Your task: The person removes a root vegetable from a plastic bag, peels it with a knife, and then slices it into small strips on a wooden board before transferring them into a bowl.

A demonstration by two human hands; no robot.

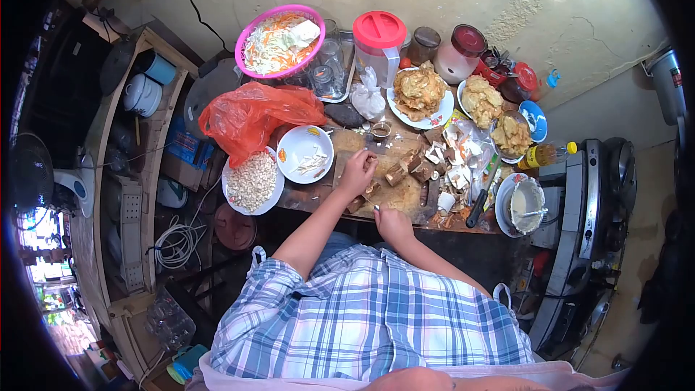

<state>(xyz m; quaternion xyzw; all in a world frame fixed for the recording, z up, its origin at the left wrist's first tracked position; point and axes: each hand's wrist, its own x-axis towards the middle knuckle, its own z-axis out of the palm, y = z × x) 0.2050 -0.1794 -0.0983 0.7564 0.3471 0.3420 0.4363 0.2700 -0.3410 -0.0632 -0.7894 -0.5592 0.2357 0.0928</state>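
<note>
My left hand (358, 172) is closed over the wooden cutting board (405, 199), its fingertips pinched together; what they hold, if anything, is too small to make out. Nearer to me, my right hand (394, 224) is wrapped round what looks like a thin knife (374, 206), mostly hidden by the fist. Brown-skinned chunks (397, 172) lie on the board to the right of my left hand. Left of the board, a white bowl (288, 168) holds pale thin strips (313, 164). A plate of small pale chopped pieces (251, 182) sits beside that bowl.
Whitish peelings (457, 177) and a black-handled knife (478, 206) lie right of the board. Plates of fried food (420, 93) stand behind, near a pink-lidded pitcher (378, 51). A pink basin (242, 51) holds shredded vegetables. A batter bowl (507, 221) sits by the stove (592, 195).
</note>
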